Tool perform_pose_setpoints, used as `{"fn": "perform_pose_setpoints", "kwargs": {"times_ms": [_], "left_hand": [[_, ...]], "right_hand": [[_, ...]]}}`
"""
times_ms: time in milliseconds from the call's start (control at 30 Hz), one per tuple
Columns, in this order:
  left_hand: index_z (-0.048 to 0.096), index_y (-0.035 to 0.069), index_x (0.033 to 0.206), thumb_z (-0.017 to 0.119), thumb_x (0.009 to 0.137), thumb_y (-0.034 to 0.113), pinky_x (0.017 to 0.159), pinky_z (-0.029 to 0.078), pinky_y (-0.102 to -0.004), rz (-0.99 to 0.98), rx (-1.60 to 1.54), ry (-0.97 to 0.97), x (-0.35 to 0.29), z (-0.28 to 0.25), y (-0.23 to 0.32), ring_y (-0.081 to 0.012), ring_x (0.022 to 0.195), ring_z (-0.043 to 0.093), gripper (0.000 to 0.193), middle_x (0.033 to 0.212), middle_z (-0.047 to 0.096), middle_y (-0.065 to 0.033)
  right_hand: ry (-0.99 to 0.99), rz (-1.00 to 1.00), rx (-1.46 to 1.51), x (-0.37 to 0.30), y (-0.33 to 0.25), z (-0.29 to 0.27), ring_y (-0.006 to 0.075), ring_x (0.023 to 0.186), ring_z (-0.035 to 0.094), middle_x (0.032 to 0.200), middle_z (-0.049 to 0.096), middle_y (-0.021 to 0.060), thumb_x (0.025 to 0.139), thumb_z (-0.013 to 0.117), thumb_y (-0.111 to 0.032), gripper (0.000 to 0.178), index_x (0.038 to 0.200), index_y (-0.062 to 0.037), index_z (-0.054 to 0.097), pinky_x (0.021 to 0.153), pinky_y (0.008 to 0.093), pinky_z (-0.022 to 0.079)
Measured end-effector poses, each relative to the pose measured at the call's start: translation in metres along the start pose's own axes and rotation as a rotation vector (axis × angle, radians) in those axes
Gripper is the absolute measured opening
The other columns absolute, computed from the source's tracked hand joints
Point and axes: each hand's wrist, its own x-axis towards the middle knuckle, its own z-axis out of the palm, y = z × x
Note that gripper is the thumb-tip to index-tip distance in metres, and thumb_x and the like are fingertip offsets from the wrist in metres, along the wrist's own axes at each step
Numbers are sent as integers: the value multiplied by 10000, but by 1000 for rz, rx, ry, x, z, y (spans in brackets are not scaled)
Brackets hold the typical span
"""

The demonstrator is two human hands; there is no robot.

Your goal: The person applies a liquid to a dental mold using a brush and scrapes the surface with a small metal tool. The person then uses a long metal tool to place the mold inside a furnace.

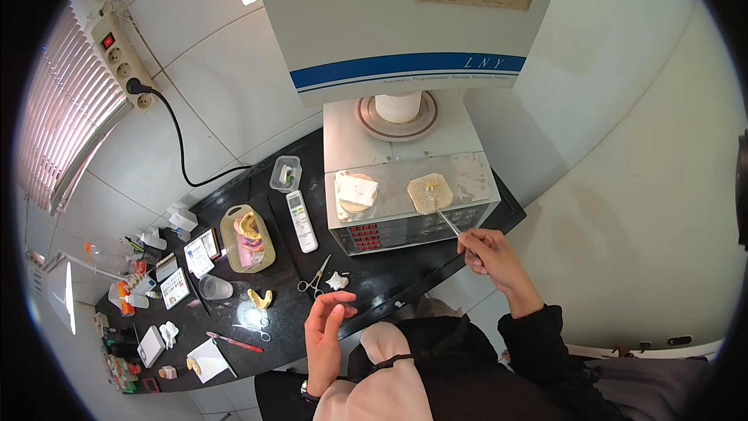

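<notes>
My right hand [492,259] is closed round slim metal tweezers [447,221]. Their tips reach the edge of a beige, roughly eight-sided firing tray [429,194], which lies on the front ledge of a porcelain furnace [397,148]. Something small and pale sits on that tray, too small to make out. To its left, on the same ledge, a white block [358,191] rests on a round pale disc. My left hand [325,333] is empty, fingers apart, held at the black worktop's front edge near a crumpled white tissue [337,281] and scissor-handled forceps [315,277].
On the black worktop stand a white remote control [302,221], a clear plastic box [286,174], a basket [267,252] with dental models, a dental cast [260,298] and a plastic cup [216,288]. The furnace's large upper housing [405,23] overhangs the ledge. A black cable [183,156] hangs at left.
</notes>
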Motion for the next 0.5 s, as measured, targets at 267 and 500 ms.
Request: {"fn": "perform_pose_setpoints", "kwargs": {"times_ms": [267, 500], "left_hand": [[569, -1, 1016, 504, 926, 140, 835, 443, -279, -2, -11, -7, -1, 1, -2, -129, 875, 564, 179, 1022, 616, -77], [571, -4, 1014, 500, 927, 140, 836, 444, -280, -1, -16, -2, -1, 0, -3, -132, 877, 565, 182, 1022, 615, -77]], "right_hand": [[-10, 21, -3, 1, -3, 0, 24, 436, 323, 518, 385, -38, 917, 554, -251, 296, 734, -17, 554, 383, 189, 228], [-13, 57, 5, 0, -6, 0, 22, 428, 323, 515, 391, -35, 914, 555, -257, 296, 744, -14, 563, 378, 189, 226]]}}
